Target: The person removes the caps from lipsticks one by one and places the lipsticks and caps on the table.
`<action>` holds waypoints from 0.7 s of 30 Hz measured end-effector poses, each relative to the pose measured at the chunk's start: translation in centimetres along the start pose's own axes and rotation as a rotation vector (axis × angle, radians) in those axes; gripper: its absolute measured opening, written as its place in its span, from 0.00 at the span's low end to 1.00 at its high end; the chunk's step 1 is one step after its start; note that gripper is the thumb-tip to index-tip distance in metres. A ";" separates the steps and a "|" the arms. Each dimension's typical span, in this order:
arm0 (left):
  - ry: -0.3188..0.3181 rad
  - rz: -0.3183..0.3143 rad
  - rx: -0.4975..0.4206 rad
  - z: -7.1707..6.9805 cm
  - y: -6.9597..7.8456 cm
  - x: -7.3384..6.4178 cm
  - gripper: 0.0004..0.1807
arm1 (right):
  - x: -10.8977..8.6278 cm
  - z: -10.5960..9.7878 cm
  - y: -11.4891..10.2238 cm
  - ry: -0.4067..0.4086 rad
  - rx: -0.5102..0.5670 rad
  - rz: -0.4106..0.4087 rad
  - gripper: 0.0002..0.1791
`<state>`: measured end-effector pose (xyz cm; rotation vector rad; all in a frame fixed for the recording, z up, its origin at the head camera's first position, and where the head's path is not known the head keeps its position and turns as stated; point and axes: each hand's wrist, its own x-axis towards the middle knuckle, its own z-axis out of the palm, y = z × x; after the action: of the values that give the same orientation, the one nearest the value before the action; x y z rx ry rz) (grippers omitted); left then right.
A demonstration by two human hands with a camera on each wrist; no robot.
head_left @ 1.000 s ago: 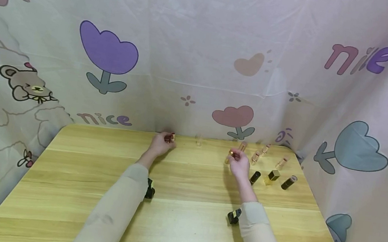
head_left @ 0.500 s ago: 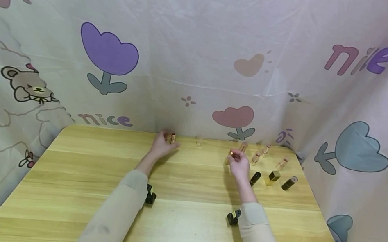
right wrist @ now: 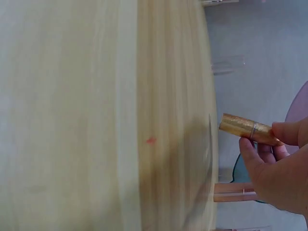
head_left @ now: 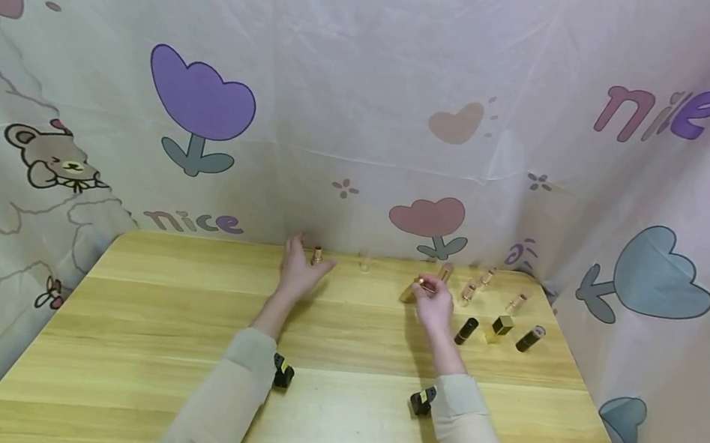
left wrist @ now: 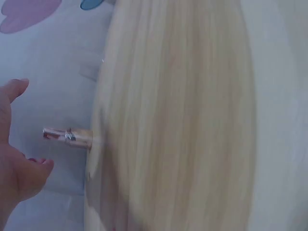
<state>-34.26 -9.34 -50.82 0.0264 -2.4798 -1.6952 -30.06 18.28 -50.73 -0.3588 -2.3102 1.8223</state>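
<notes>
At the back edge of the wooden table, an uncapped lipstick with a rose-gold base stands upright. My left hand is just around it, thumb and fingers spread apart; the left wrist view shows a gap between the fingertips and the lipstick. Farther right, my right hand pinches a gold lipstick tube near one end between thumb and fingers, and the tube tilts to the left. A see-through cap stands between the two hands. Right behind the right hand is a pink lipstick tube.
To the right stand several lipsticks in clear cases, such as one pink lipstick. In front of them are a black tube, a gold tube with a black square cap and a dark tube. A printed curtain hangs behind the table.
My left hand has let go of the uncapped lipstick and spread its fingers, leaving it standing. In my right hand, the gold lipstick tube has tilted further to the left.
</notes>
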 end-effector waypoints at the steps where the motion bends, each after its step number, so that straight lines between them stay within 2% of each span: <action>1: 0.009 0.013 -0.010 0.2 0.2 -0.2 0.58 | 0.0 0.1 -0.1 0.005 0.009 -0.001 0.20; 4: 0.029 0.070 -0.009 0.8 0.9 -0.7 0.58 | -0.1 0.4 -0.2 0.014 0.039 -0.008 0.19; 13: 0.030 0.312 0.109 3.5 2.3 -1.8 0.57 | -0.3 1.5 -0.9 0.004 0.136 -0.008 0.19; 17: 0.003 0.369 0.176 4.8 2.6 -2.1 0.56 | -0.3 2.0 -1.1 -0.009 0.171 -0.012 0.19; 21: -0.060 0.394 0.244 5.8 2.9 -2.5 0.54 | -0.5 2.4 -1.1 -0.008 0.214 -0.033 0.18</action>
<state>-32.32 -2.69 -50.49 -0.4616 -2.5061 -1.2493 -30.40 15.63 -50.27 -0.2799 -2.0861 2.0323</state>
